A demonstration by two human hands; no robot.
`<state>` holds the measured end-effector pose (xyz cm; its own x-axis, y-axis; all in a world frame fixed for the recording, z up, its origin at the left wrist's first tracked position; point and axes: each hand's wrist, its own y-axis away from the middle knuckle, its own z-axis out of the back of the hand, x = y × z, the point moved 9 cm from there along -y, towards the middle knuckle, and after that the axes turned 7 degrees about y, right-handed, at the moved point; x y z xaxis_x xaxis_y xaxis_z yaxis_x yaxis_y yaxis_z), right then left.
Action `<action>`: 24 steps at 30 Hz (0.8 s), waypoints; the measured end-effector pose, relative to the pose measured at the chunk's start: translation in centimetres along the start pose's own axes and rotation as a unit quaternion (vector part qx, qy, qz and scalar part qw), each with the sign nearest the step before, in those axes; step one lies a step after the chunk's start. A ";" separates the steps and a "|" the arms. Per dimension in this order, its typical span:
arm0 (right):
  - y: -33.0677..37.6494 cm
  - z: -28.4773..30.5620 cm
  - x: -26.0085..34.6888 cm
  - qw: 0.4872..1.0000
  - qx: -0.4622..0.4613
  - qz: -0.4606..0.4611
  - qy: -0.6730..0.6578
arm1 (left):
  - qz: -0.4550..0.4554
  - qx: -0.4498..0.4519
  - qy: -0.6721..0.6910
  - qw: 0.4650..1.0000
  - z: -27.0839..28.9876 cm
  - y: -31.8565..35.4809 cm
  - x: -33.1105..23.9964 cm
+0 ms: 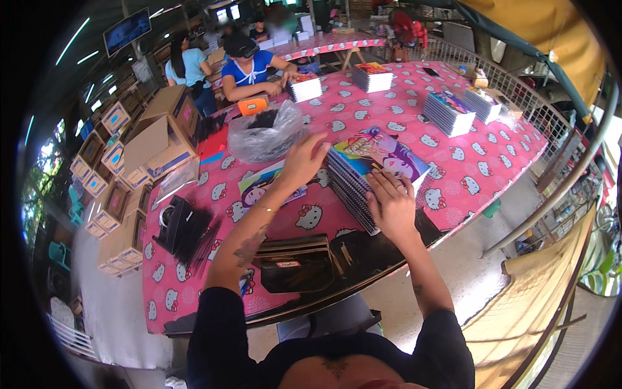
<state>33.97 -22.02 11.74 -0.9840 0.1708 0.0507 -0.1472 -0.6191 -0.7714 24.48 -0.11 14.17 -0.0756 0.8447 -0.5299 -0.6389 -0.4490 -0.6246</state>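
A thick stack of spiral notebooks (pixel 389 159) with colourful cartoon covers stands on the table in front of me. My right hand (pixel 394 202) lies flat on the top cover, fingers stretched out. At the stack's left edge is my left hand (pixel 304 161), its fingers apart; whether it touches the bindings I cannot tell. Under my left forearm lies another colourful notebook (pixel 254 188), partly covered by the arm. A clear plastic bag (pixel 262 146) with black contents sits beyond my left hand. Near me, a black pouch (pixel 295 267) rests at the table's edge.
A pink patterned cloth (pixel 453 188) covers the table. More notebook stacks (pixel 449 115) stand at the far side. A black device (pixel 176 223) lies left beside thin black strands (pixel 199 241). Cardboard boxes (pixel 172 126) are piled at the left. Across the table a person (pixel 249 71) handles notebooks.
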 end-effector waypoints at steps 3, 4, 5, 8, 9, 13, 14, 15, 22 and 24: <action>-0.2 0.1 0.2 1.000 0.006 0.003 0.001 | -0.007 0.179 -0.163 0.970 2.6 9.3 6.4; -0.3 0.2 0.4 1.000 0.006 0.005 0.003 | -0.027 0.158 -0.199 0.967 3.4 11.8 7.8; -0.4 0.8 0.7 1.000 -0.005 -0.001 0.007 | -0.047 0.140 -0.234 0.961 3.7 14.3 9.2; -0.2 4.2 4.5 0.993 -0.092 0.018 -0.072 | -0.010 0.107 -0.276 0.955 4.1 18.5 13.9; 0.2 4.7 5.8 0.986 -0.095 0.029 -0.136 | 0.015 0.101 -0.275 0.956 4.0 18.9 14.8; 2.2 2.7 9.2 0.961 -0.022 0.055 -0.270 | 0.018 0.057 -0.266 0.962 4.2 16.5 13.0; 2.7 1.8 10.0 0.955 -0.002 0.059 -0.291 | 0.005 0.069 -0.277 0.958 4.0 16.6 13.4; 3.0 1.0 10.6 0.949 0.016 0.067 -0.309 | -0.010 0.076 -0.288 0.954 3.7 16.5 13.5; 5.4 -2.4 10.9 0.925 0.094 0.003 -0.368 | 0.123 0.118 -0.135 0.976 5.2 16.5 14.0; 5.4 -2.9 11.2 0.919 0.100 0.000 -0.381 | 0.141 0.138 -0.125 0.972 5.5 16.1 14.4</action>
<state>22.42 -21.21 6.30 -0.7570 -0.3687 0.5395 -0.0881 -0.7604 -0.6434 8.92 6.42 -0.33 -0.4401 0.7587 -0.4803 -0.7439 -0.6077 -0.2782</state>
